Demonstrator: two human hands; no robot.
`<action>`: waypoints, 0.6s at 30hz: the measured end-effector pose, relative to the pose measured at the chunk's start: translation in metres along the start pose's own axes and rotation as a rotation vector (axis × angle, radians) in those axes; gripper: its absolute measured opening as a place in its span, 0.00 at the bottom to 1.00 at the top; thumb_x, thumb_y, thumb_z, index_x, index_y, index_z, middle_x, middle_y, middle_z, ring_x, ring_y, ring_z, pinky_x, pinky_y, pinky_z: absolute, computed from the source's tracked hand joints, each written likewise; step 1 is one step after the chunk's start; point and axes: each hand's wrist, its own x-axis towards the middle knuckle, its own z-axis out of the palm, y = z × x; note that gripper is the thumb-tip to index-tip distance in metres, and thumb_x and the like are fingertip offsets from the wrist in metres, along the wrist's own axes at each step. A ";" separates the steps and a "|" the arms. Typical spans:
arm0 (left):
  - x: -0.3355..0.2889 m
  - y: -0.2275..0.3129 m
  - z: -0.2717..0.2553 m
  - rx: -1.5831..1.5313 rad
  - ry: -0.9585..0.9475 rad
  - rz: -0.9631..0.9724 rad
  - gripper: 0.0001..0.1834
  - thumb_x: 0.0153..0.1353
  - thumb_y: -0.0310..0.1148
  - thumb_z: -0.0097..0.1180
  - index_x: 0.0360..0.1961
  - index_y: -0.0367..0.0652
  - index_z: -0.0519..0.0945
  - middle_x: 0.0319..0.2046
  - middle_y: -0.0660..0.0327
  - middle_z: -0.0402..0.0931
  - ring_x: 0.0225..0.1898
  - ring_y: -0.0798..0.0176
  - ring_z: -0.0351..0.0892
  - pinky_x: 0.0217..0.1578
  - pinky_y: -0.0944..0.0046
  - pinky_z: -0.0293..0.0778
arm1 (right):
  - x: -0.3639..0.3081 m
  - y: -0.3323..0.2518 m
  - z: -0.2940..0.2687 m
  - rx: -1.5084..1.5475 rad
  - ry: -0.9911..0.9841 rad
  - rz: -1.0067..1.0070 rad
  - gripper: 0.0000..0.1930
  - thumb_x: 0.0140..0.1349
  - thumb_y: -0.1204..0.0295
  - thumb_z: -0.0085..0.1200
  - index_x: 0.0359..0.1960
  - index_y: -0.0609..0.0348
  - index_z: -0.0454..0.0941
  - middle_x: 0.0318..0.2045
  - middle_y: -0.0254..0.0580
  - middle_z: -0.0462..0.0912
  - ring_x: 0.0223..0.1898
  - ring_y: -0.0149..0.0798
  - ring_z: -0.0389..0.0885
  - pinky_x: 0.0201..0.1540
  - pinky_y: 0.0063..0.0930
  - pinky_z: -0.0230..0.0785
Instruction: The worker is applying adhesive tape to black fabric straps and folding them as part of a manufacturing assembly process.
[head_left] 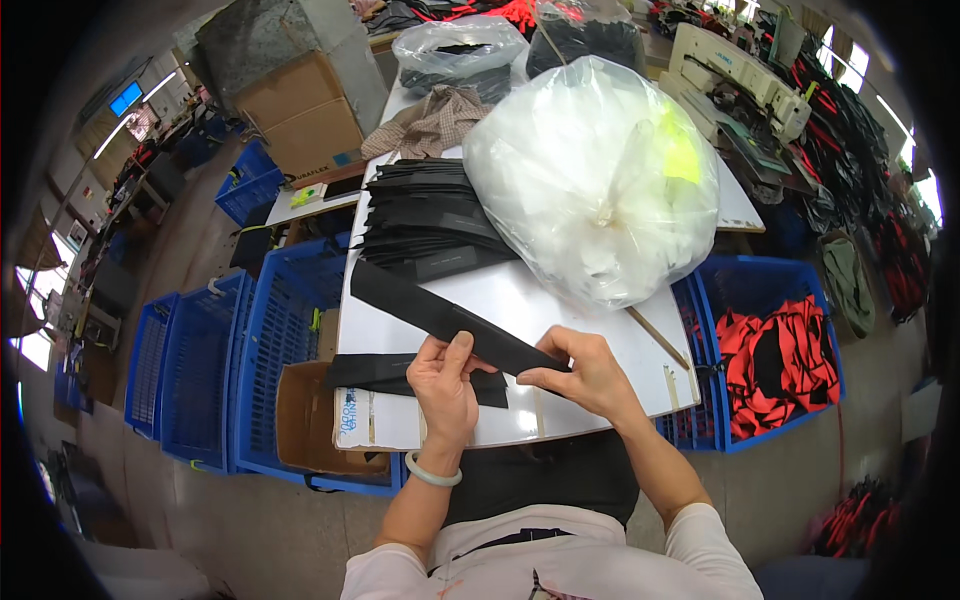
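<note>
A long black fabric strip (pixel 425 308) is stretched slantwise between my two hands above the white tabletop (pixel 530 415). My left hand (pixel 445 385) pinches its lower edge near the middle, thumb up. At the strip's right end, my right hand (pixel 588 375) grips it between thumb and fingers. Beneath the left hand, another black strip or small pile of strips (pixel 375 370) lies along the table's near left part. Farther back, a thick stack of black fabric strips (pixel 425 220) is fanned out in layers.
A large clear plastic bag of white material (pixel 590 180) fills the table's right side. A wooden stick (pixel 657 338) lies beside it. Blue crates (pixel 255 370) flank the table at left; a blue crate (pixel 790 430) with red and black pieces stands right. A sewing machine (pixel 735 70) is behind.
</note>
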 end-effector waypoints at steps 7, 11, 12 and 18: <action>-0.002 0.017 0.037 -0.214 -0.031 -0.227 0.13 0.69 0.33 0.52 0.46 0.32 0.78 0.41 0.48 0.82 0.42 0.53 0.83 0.47 0.58 0.80 | -0.020 0.007 -0.018 0.192 -0.207 0.111 0.18 0.56 0.65 0.67 0.21 0.65 0.74 0.11 0.36 0.65 0.16 0.29 0.61 0.21 0.27 0.55; -0.002 0.010 0.018 -0.178 -0.193 -0.207 0.16 0.71 0.35 0.49 0.47 0.29 0.77 0.42 0.43 0.82 0.42 0.47 0.84 0.50 0.57 0.78 | -0.028 0.006 -0.012 0.272 -0.252 0.176 0.17 0.56 0.65 0.66 0.21 0.65 0.74 0.11 0.36 0.66 0.16 0.31 0.62 0.21 0.28 0.57; -0.003 0.007 0.021 -0.056 -0.136 -0.130 0.15 0.71 0.34 0.50 0.45 0.29 0.77 0.38 0.44 0.83 0.40 0.52 0.84 0.51 0.59 0.77 | -0.030 0.008 -0.004 0.204 -0.139 0.133 0.16 0.57 0.66 0.66 0.22 0.65 0.76 0.12 0.35 0.69 0.17 0.27 0.64 0.22 0.26 0.58; -0.007 -0.020 0.035 0.317 0.075 0.058 0.11 0.68 0.32 0.54 0.39 0.32 0.77 0.27 0.48 0.84 0.35 0.62 0.84 0.49 0.65 0.76 | -0.038 0.010 0.029 -0.020 0.164 0.033 0.14 0.58 0.68 0.65 0.23 0.66 0.78 0.11 0.38 0.71 0.13 0.29 0.64 0.17 0.26 0.57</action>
